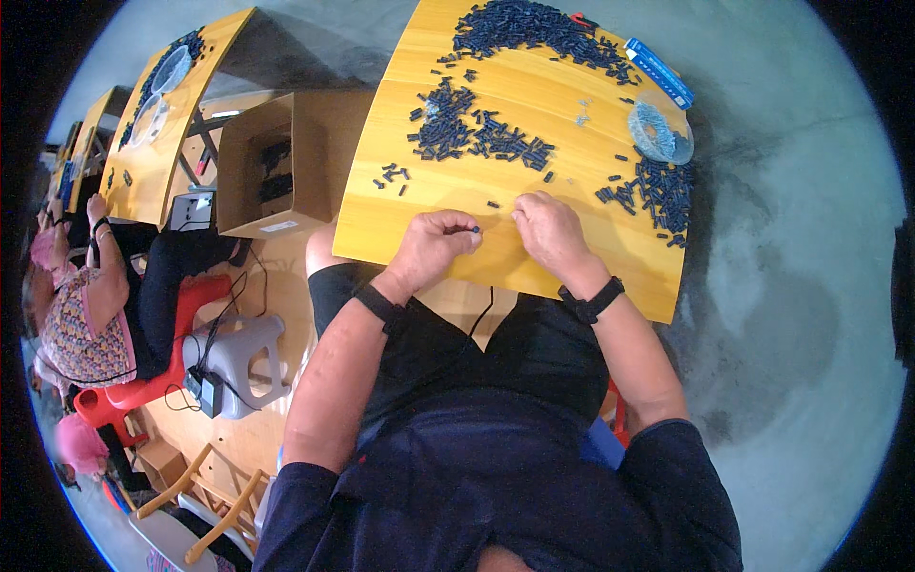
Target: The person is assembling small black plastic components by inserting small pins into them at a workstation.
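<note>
My left hand [429, 250] is closed above the near edge of the yellow table [448, 195]. Its thumb and forefinger pinch a small dark cylindrical piece [476, 229] with a bluish tip. A little to the right, my right hand [553, 235] has its fingertips pressed together; whatever may be between them is too small to make out. One loose black piece [493, 204] lies on the tabletop just beyond and between the hands. Farther off is a spread heap of similar short black pieces [443, 129]. Another pile [664, 195] sits along the right edge.
A larger black heap [524, 29] covers the far end. At the right edge stand a clear bowl [682, 114] with light-blue bits and a blue-and-white box [660, 73]. An open cardboard box [310, 162] and a grey stool [233, 353] are left; another person [91, 319] works beyond.
</note>
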`<state>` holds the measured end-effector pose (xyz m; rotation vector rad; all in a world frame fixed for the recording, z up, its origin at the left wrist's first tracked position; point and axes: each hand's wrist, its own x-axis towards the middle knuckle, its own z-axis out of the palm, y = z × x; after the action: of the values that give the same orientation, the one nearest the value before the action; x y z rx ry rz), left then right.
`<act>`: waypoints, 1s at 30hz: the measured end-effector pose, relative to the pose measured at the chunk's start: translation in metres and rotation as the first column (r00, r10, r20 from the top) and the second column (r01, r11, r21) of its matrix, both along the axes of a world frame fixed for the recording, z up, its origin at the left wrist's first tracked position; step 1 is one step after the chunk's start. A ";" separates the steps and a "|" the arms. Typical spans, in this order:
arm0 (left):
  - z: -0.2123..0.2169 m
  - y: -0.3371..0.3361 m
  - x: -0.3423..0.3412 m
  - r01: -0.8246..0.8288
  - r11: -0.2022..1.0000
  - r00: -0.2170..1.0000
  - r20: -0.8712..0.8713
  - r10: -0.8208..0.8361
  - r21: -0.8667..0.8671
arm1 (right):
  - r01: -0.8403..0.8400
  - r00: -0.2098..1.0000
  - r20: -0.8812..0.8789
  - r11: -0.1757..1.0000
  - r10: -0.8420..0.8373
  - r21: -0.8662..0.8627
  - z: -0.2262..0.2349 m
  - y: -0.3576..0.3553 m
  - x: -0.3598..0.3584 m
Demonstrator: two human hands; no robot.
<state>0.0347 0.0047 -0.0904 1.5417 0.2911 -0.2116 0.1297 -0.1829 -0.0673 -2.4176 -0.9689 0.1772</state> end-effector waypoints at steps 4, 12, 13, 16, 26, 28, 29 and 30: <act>0.015 -0.001 -0.003 -0.055 0.988 0.998 0.005 0.056 -0.148 | 0.043 0.995 0.087 0.999 -0.045 0.021 -0.006 -0.003 0.000; 0.063 -0.003 -0.012 -0.143 0.968 0.980 0.105 0.167 -0.204 | 0.394 0.696 -0.718 0.850 -0.027 0.349 0.026 0.002 -0.016; 0.070 -0.004 -0.014 -0.154 0.965 0.979 0.098 0.178 -0.211 | 0.451 0.629 -0.776 0.788 0.053 0.420 0.037 0.007 -0.022; 0.075 -0.006 -0.019 -0.166 0.959 0.977 0.096 0.192 -0.228 | 0.511 0.527 -0.821 0.690 0.219 0.512 0.061 0.012 -0.032; 0.090 -0.009 -0.031 -0.121 0.961 0.964 0.201 0.173 -0.249 | 0.348 0.591 -0.742 0.731 0.316 0.588 0.100 0.013 -0.047; 0.093 -0.008 -0.033 -0.109 0.962 0.968 0.195 0.161 -0.250 | 0.321 0.620 -0.726 0.749 0.297 0.580 0.107 0.013 -0.050; 0.095 -0.007 -0.034 -0.097 0.963 0.971 0.187 0.146 -0.250 | 0.295 0.649 -0.708 0.766 0.278 0.571 0.110 0.013 -0.051; 0.098 -0.008 -0.035 -0.097 0.963 0.971 0.188 0.147 -0.251 | 0.295 0.650 -0.708 0.766 0.277 0.571 0.112 0.013 -0.051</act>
<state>-0.0007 -0.0033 0.0080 1.2875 0.1887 0.0113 0.0783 -0.1701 0.0443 -1.4312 -0.4704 0.6866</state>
